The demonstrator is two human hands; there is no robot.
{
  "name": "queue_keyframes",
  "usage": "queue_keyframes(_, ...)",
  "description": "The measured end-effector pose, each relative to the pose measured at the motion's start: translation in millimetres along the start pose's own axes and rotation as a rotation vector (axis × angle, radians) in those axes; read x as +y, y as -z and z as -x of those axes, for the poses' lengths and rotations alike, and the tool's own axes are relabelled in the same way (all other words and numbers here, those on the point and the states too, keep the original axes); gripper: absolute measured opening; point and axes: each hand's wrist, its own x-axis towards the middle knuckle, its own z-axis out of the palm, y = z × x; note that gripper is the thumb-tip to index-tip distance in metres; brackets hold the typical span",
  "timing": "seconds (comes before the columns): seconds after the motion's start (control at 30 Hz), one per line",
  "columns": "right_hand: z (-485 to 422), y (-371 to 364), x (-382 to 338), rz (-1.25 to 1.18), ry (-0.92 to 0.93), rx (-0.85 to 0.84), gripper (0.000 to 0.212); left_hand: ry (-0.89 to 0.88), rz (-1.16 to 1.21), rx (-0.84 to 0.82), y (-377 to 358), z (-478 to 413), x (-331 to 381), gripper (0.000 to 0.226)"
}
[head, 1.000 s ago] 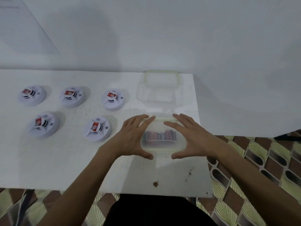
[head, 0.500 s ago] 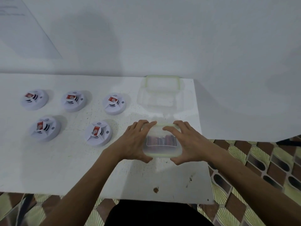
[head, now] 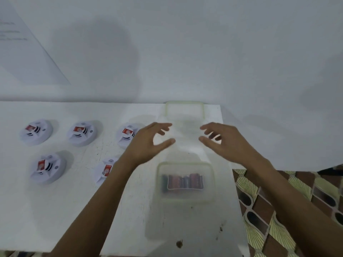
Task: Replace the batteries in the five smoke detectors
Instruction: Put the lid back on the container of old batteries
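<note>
- Both hands are up in the air over the table (head: 55,210), holding nothing.
- Left hand (head: 146,143): fingers curled loosely, thumb spread away from them, so a wide-open claw shape with nothing in it. It's in front of the third smoke detector of the back row and covers part of it.
- Right hand (head: 224,141): same deal, fingers fanned and slightly bent, thumb apart, empty. It's a bit blurry.
- They face each other on either side of the empty clear tub (head: 184,115) with the greenish rim at the back edge of the table. Can't tell if any fingertip actually touches it.
- Closer to the person sits the lidded clear box (head: 185,182) with the batteries (head: 182,181) showing through, dark and reddish; no hand on it.
- Five white smoke detectors (head: 36,131) lie off to the left, three in the back row, two in front, each with a red label. The near right one is partly behind the left forearm.
</note>
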Motion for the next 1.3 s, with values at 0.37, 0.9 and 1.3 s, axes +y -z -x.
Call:
queue_keyframes(0.37,-126.2,-5.3,39.7,-0.067,-0.399,-0.029,0.047,0.452,-0.181,-0.057,-17.1,-139.7,-71.9,0.041)
queue_keyframes(0.9,-155.5,-36.9,33.4,-0.293,-0.523,0.023,0.052,0.575,0.020,-0.084,-33.2,-168.0,-58.6,0.058)
queue_keyframes(1.3,-113.8,2.8,-3.2,-0.242,-0.372,0.218,0.041,0.392,0.210,0.264,6.0,-133.4,-20.0,0.037)
